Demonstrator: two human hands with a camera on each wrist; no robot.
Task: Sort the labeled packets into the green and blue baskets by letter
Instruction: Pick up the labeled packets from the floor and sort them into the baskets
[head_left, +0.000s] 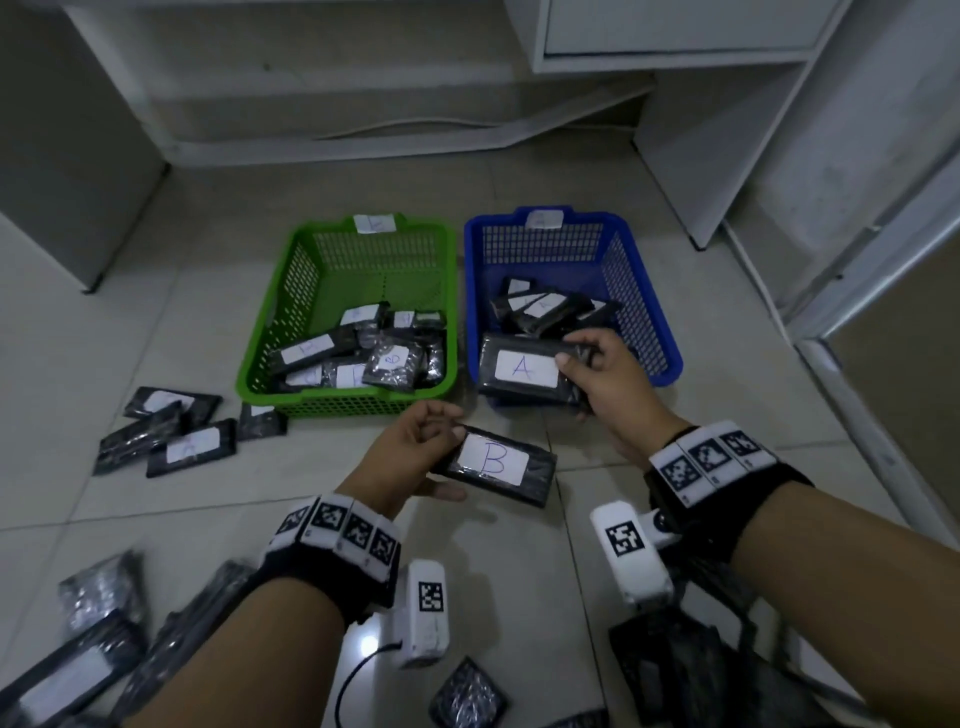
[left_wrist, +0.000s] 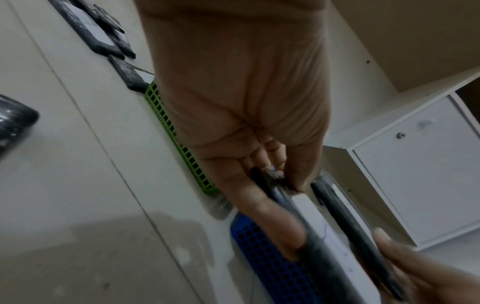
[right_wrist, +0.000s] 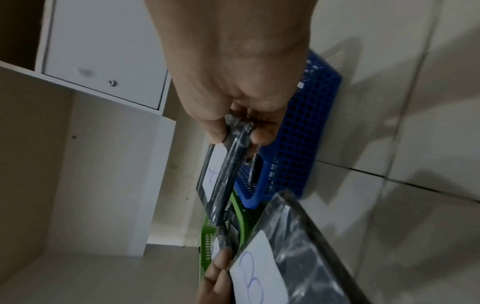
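Observation:
My left hand (head_left: 415, 457) pinches the left end of a black packet labeled B (head_left: 496, 470) just above the floor, in front of the green basket (head_left: 270, 332). My right hand (head_left: 597, 374) grips the right end of a packet labeled A (head_left: 524, 371), held over the near rim of the blue basket (head_left: 644, 312). A second dark packet seems to sit under the A packet in the same grip. Both baskets hold several labeled packets. In the left wrist view the B packet (left_wrist: 309, 218) runs from my fingers, and in the right wrist view the A packet (right_wrist: 215, 174) does.
Several loose packets (head_left: 171, 434) lie on the tiled floor left of the green basket, and more packets (head_left: 98, 634) sit at the near left. White cabinets (head_left: 701, 31) stand behind and to the right. A black crate-like object (head_left: 691, 670) is at the near right.

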